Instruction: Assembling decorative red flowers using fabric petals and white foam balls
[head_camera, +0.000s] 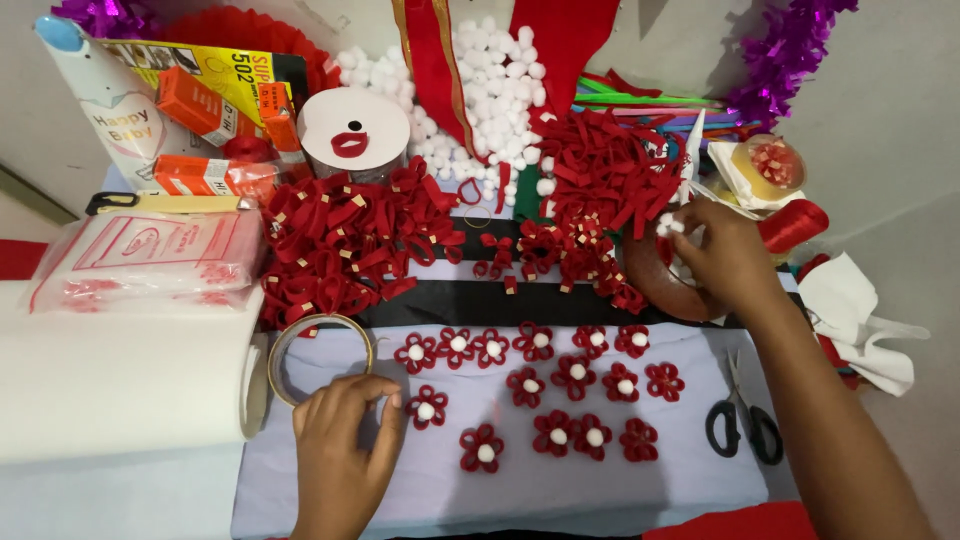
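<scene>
Your right hand was curled over the brown ring, its fingertips pinched on a small white pompom; your left hand rested half open on the pale cloth, holding nothing, its fingertips touching the tape roll and lying just beside the nearest red flower. The finished flowers lay in loose rows between your two hands. In my judgement, a sweep of either wrist could have scattered those rows or knocked the pompom loose, and any glue on your fingertips might have lifted a flower. Beyond your fingers sat heaps of red ribbon loops, a pile of white pompoms and purple tinsel; scissors lay under your right forearm, all on a crowded worktable against a plain light wall
</scene>
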